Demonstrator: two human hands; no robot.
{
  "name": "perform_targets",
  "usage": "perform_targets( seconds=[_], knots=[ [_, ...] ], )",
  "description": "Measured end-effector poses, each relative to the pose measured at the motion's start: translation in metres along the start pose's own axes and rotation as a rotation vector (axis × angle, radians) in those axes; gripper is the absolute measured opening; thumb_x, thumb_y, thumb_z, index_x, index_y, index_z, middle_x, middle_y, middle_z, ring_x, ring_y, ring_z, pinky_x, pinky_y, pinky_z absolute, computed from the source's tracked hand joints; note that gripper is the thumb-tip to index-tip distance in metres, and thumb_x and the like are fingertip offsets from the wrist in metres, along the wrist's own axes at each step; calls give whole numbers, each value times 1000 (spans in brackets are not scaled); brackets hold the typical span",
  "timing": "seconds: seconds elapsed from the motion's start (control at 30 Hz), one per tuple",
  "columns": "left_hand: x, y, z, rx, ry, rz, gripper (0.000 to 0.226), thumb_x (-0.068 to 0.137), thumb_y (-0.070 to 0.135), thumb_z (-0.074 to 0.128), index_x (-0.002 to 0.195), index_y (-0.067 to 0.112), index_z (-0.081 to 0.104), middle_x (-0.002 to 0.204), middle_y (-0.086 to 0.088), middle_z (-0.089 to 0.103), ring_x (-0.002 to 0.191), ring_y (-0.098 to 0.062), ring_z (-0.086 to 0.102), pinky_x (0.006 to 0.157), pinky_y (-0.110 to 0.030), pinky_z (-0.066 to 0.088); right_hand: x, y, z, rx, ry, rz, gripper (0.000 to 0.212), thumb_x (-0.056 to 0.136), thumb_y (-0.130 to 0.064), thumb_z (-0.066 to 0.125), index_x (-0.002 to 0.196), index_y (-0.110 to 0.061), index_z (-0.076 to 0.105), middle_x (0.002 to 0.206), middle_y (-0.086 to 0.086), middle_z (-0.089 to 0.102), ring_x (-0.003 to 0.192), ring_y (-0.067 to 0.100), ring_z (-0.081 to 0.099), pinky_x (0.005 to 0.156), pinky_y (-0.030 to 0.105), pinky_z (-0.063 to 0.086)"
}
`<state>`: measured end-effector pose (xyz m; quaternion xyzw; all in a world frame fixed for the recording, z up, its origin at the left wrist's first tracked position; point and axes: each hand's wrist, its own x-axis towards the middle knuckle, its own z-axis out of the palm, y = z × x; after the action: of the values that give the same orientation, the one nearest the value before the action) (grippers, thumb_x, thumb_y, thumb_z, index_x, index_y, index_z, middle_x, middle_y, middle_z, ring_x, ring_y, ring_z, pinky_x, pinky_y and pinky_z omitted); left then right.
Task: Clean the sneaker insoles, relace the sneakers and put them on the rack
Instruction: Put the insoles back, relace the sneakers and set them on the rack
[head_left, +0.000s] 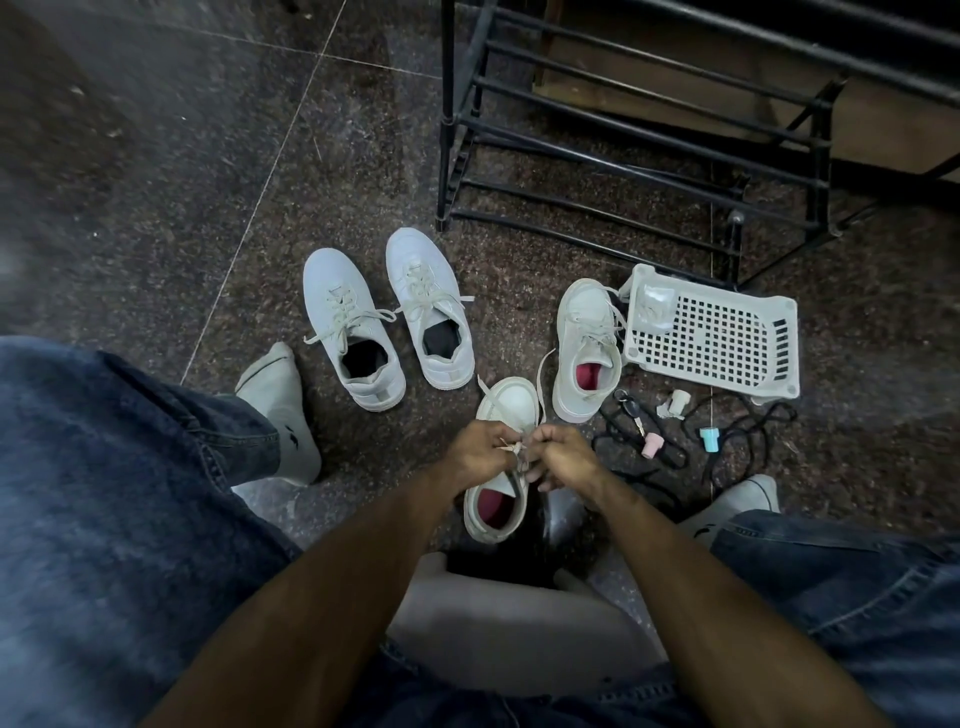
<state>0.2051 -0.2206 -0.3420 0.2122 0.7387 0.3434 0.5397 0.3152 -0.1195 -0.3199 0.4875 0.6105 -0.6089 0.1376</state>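
Directly beneath both hands, the sneaker (501, 467) (red insole) sits, left hand (480, 452) and right hand (563, 457) each pinching its lace (519, 448).

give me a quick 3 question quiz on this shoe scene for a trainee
1. True or false: both hands, left hand and right hand, pinch the lace of the near sneaker.
2. Which insole colour shows in the sneaker by the basket? A black, B red, C blue
3. How many sneakers sit on the black rack?

Key
1. True
2. B, a red insole; the left-side pair shows black inside.
3. None; all four stand on the floor.
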Motion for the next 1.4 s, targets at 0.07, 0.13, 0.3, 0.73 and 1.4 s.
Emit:
perform_targets(
  seconds=[0.07, 0.13, 0.3, 0.73, 1.4],
  knots=[
    [-1, -3, 1, 24, 28, 52, 13, 79, 3, 70, 83, 15, 70, 77, 2, 66, 71, -9, 59, 71, -26, 47, -1, -3, -2, 39, 1, -2, 17, 86, 1, 56, 77, -14, 58, 59, 0, 67, 49, 12, 59, 43, 21, 43],
    [-1, -4, 2, -7, 55, 76, 22, 81, 6, 70, 68, 23, 67, 69, 2, 66, 66, -12, 57, 70, -32, 47, -2, -5, -4, 66, 1, 3, 16, 87, 0, 54, 79, -14, 57, 59, 1, 67, 50, 13, 60, 43, 21, 43],
    [-7, 15, -2, -178, 11, 101, 26, 82, -2, 70, 66, 19, 70, 67, -5, 66, 64, -14, 58, 69, -26, 48, -5, -10, -10, 20, 47, -44, 24, 80, 6, 49, 77, -16, 57, 62, 5, 65, 52, 16, 60, 46, 22, 42],
    [-16, 29, -13, -341, 13, 4, 10, 89, 5, 63, 82, 1, 69, 61, -7, 68, 63, -9, 67, 64, -16, 50, -4, 12, -4, -541, 51, -180, 16, 83, -25, 70, 69, -23, 64, 78, 7, 68, 79, 23, 65, 65, 30, 46],
    [-6, 27, -31, -420, 433, -94, 21, 91, 15, 54, 74, 12, 65, 87, -15, 72, 84, -30, 71, 67, -33, 51, -1, -8, -67, -166, 126, -105, 27, 93, -6, 60, 67, -9, 62, 41, 3, 51, 29, 8, 41, 35, 17, 34]
  ],
)
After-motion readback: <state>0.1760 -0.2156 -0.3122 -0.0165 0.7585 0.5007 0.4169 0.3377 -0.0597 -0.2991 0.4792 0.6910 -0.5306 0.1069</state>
